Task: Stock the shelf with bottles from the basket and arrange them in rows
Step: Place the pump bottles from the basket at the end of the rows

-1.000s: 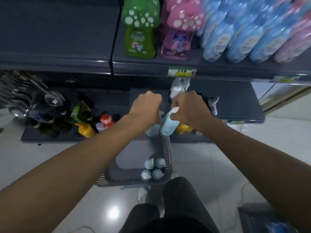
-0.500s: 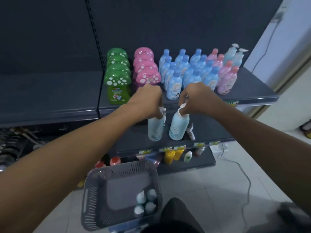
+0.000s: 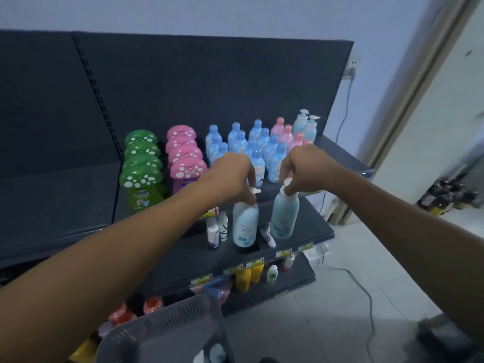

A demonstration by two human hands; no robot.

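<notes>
Two pale blue pump bottles, one each hand, both upright and side by side, not touching. Left bottle (image 3: 245,226) hangs from the left hand (image 3: 233,176), fingers curled tight round the pump neck; right bottle (image 3: 285,217) same under the right hand (image 3: 303,170), pinched at the pump head. Both sit in front of the middle shelf (image 3: 318,226); can't tell if the bases touch it. Small white bottles (image 3: 213,231) stand just left of them. Top shelf (image 3: 348,158) behind the hands has rows: green mushroom-cap bottles (image 3: 140,163), pink mushroom-cap bottles (image 3: 186,158), blue bottles (image 3: 235,142), pink bottles (image 3: 285,134), two pump bottles (image 3: 305,124) at the back right. Grey basket (image 3: 162,328) is low down near the person, with bottle tops (image 3: 209,355) showing inside.
</notes>
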